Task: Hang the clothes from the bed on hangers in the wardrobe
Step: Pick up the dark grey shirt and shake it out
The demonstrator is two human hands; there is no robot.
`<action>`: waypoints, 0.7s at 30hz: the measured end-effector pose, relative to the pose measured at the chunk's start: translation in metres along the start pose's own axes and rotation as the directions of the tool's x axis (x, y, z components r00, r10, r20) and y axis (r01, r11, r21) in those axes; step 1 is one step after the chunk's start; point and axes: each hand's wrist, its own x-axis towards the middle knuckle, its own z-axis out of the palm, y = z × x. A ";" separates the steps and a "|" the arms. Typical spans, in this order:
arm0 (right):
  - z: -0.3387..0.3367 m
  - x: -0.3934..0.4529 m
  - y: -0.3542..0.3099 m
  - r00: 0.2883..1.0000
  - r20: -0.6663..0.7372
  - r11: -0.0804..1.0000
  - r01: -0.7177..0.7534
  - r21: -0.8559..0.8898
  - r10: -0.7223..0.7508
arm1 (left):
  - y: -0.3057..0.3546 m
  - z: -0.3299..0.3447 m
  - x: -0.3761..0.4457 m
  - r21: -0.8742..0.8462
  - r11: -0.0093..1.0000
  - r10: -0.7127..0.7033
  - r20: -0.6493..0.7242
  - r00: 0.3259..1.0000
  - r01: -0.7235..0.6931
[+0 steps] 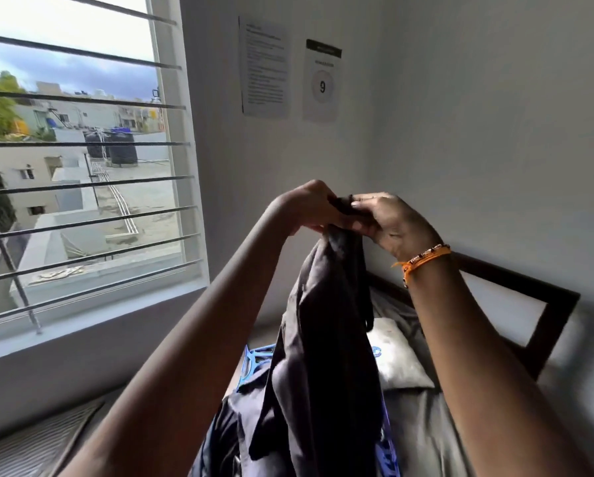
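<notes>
A dark grey garment (326, 339) hangs from both my hands, held up high over the bed (423, 428). My left hand (309, 208) grips its top edge from the left, and my right hand (388, 218), with an orange wristband, pinches the same edge from the right. The cloth drapes down to a pile of dark clothes at the bottom of the view. Behind the garment on the bed, blue plastic hangers (254, 364) peek out. The wardrobe is not in view.
A white pillow (397, 359) lies at the head of the bed, against a dark wooden headboard (550, 325). A barred window (82, 160) fills the left wall. Two paper sheets (288, 74) are stuck on the wall ahead.
</notes>
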 end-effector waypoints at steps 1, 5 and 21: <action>-0.003 -0.002 0.001 0.998 0.063 0.999 0.000 0.034 -0.002 | -0.003 0.003 0.004 0.053 0.999 0.013 -0.055 0.998 -0.010; -0.016 -0.006 0.009 0.988 0.099 0.978 0.137 -0.158 -0.122 | -0.009 0.011 0.008 0.120 0.992 -0.010 -0.200 0.980 0.034; -0.055 0.011 0.075 0.955 -0.224 0.533 -0.089 -0.841 -0.193 | -0.026 -0.034 0.009 -0.044 0.989 0.092 -0.588 0.804 -0.145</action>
